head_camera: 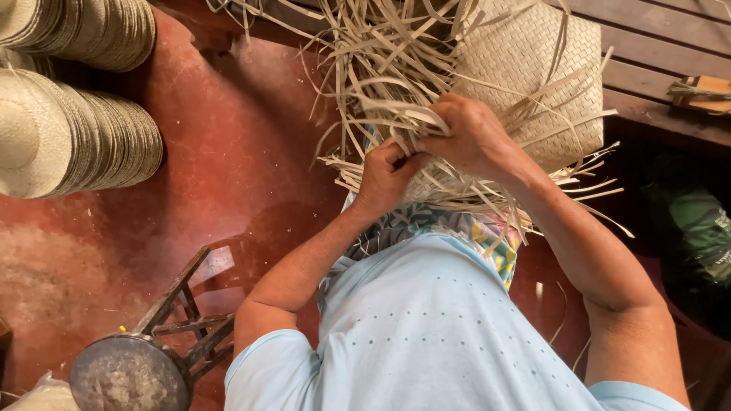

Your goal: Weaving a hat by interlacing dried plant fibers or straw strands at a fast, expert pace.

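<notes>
Here, a half-made mat point(533, 68) of pale woven straw, resting across the lap and up against a wooden bench point(655, 84). Loose strips point(381, 68) sticking out from its edges in every direction, thickest at the top middle. Left hand point(386, 176) curled tight, pinching a few strips at the lower edge of the mat. Right hand point(468, 137) just above and touching it, fingers bent over a bunch of strips and gripping them. Both hands close together, right in the tangle. Below them, a light blue shirt point(426, 327) and a bit of bright patterned cloth point(426, 221) under the straw.

Off to the left, two stacks of straw hats point(76, 133) lying on their sides on the red floor point(228, 137), one stack above the other, well apart from the hands. Down in the lower left corner, a small stool point(129, 373) with a round grey seat and dark wooden legs, tipped toward the camera. On the right, something green point(704, 228) in the dark shadow next to the bench, too dim to make out. A few stray strips lying on the floor by the right arm.
</notes>
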